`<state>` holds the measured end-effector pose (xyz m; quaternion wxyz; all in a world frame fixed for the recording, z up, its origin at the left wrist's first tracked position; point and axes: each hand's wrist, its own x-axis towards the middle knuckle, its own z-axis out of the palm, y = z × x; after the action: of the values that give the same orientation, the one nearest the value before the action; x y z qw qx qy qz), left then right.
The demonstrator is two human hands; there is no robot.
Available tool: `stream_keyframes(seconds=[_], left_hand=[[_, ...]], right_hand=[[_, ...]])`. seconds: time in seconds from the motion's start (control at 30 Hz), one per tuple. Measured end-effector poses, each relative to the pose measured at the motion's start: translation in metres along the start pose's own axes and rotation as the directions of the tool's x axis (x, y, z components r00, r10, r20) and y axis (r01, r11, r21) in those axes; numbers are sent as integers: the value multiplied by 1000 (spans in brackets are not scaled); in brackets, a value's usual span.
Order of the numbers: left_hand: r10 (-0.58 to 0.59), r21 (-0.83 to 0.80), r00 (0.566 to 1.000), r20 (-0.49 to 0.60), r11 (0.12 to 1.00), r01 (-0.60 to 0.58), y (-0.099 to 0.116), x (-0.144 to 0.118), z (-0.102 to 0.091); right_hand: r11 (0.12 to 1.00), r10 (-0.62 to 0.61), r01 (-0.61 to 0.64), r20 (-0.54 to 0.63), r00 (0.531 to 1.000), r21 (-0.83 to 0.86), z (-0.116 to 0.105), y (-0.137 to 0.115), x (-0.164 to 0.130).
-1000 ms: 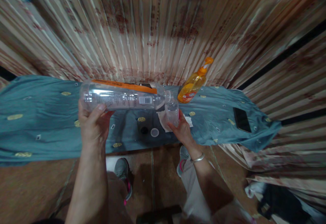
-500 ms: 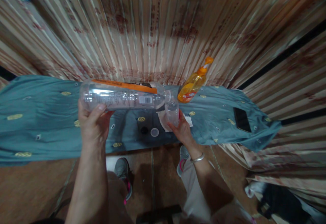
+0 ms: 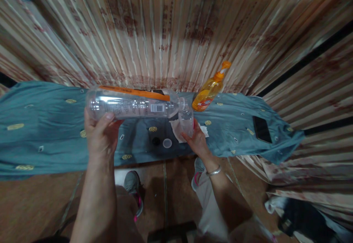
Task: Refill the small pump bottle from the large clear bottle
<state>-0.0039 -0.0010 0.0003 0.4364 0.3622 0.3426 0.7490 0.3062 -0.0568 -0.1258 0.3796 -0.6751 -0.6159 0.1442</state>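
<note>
My left hand (image 3: 102, 132) is closed around the base end of a large clear plastic bottle (image 3: 132, 105) with an orange label strip and a barcode. The bottle lies sideways in the air, its neck pointing right. At its mouth stands a small clear bottle (image 3: 186, 120), upright or slightly tilted, gripped by my right hand (image 3: 198, 140). The two mouths meet or nearly meet; I cannot tell if liquid passes between them. Beneath the small bottle is a whitish tissue (image 3: 175, 129). A black cap (image 3: 156, 141) and a clear round lid (image 3: 167, 143) lie nearby on the cloth.
A pump bottle of orange liquid (image 3: 206, 94) stands behind my right hand. Farther right, a black phone (image 3: 261, 129) lies on the teal patterned cloth (image 3: 60, 132). A pleated curtain (image 3: 149, 33) hangs close behind. Dark bars cross the right side.
</note>
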Motion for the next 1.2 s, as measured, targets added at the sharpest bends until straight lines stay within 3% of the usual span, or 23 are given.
stream_keyframes(seconds=[0.7,1.2], left_hand=[[31,-39,999,15,999,-30,-3,2,0],[-4,-81,999,-43,997,0,1,0,7]], right_hand=[[999,-1,0,-37,999,-32,6,8,-1],[999,38,-38,7,999,12,2,2,0]])
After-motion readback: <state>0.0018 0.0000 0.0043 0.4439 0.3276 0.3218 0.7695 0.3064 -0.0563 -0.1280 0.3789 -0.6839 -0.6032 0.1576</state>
